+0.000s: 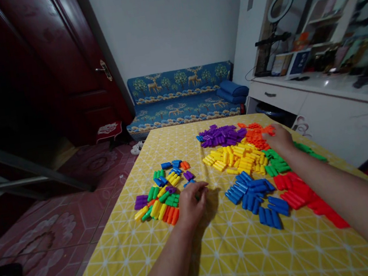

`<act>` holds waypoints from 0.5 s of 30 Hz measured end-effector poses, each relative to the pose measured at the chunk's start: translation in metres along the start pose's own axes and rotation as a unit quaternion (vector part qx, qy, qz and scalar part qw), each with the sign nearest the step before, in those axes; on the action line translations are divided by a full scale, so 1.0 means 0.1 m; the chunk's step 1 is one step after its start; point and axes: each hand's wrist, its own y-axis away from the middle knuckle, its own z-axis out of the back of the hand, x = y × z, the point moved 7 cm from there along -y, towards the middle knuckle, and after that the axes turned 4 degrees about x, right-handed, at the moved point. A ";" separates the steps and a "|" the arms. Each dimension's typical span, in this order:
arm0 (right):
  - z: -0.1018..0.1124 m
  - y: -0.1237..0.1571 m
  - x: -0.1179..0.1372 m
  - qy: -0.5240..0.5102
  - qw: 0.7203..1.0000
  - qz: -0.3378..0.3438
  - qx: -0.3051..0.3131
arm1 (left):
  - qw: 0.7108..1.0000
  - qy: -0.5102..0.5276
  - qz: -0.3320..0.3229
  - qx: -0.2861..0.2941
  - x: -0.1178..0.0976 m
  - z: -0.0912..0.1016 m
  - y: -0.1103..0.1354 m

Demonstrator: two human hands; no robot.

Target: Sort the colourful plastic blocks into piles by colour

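Note:
Small plastic building pieces, tube-like and joined side by side, lie on the table. My left hand (pixel 193 203) is curled just right of a mixed pile (pixel 158 201) of blue, green, yellow, purple and orange pieces. Its fingers are closed, and what they hold is too hidden to name. At the far right, my right hand (pixel 279 139) reaches to the orange pieces (pixel 255 135), its fingers pinched at an orange one. Sorted beside them are purple pieces (pixel 221 135), yellow pieces (pixel 239 157), green pieces (pixel 276 161), blue pieces (pixel 249 190) and red pieces (pixel 304 194).
A yellow patterned cloth (pixel 221 256) covers the table. Behind it stands a blue sofa (pixel 179 106) with folded blue cushions (pixel 232 91). On the right is a white cabinet (pixel 331 117) with a ring light (pixel 281 5). A dark red door (pixel 80 56) and a stool (pixel 109 130) are left.

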 end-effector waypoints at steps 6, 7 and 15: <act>-0.40 1.19 0.85 -0.231 0.963 -0.010 0.135 | 0.999 -0.030 0.015 -0.018 0.01 0.04 -0.01; -0.52 1.47 1.00 -0.276 0.943 -0.022 0.182 | 0.999 -0.034 0.015 -0.026 0.01 0.06 -0.01; -0.98 2.68 1.35 -0.336 0.906 -0.037 0.255 | 0.996 -0.024 0.003 -0.087 0.01 0.18 -0.02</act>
